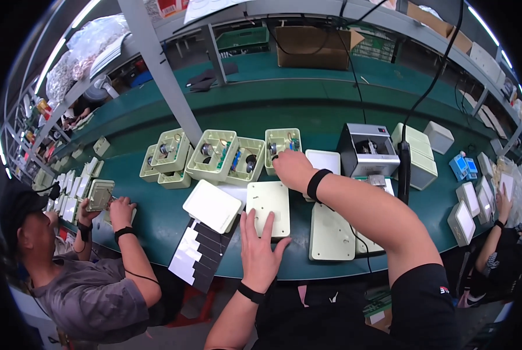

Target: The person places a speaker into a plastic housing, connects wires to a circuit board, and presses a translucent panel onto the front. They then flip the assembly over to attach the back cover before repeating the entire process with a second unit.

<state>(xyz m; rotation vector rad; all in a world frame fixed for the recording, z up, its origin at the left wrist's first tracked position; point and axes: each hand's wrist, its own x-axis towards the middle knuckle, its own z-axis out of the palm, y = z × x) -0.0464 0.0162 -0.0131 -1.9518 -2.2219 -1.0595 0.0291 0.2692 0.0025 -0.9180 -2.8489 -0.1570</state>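
My left hand (259,252) lies with its fingers spread on a cream rectangular cover (268,201), which rests flat near the bench's front edge and has small holes. My right hand (296,169) reaches across to a pale green open housing (282,133), its fingers curled at the front wall. Circuit parts and wires show inside that housing; my hand hides its front right corner. To the left stand more open housings (212,153) with round dark parts inside. A white cover (212,205) lies left of my left hand, partly over a sheet of white labels (185,256).
Right of my hands are more cream covers (331,233) and a grey-black machine (368,150), with a black cable-hung tool (404,163) beside it. Closed housings (415,154) stand farther right. A co-worker (86,262) handles a housing at left; another person's arm (491,239) shows at right.
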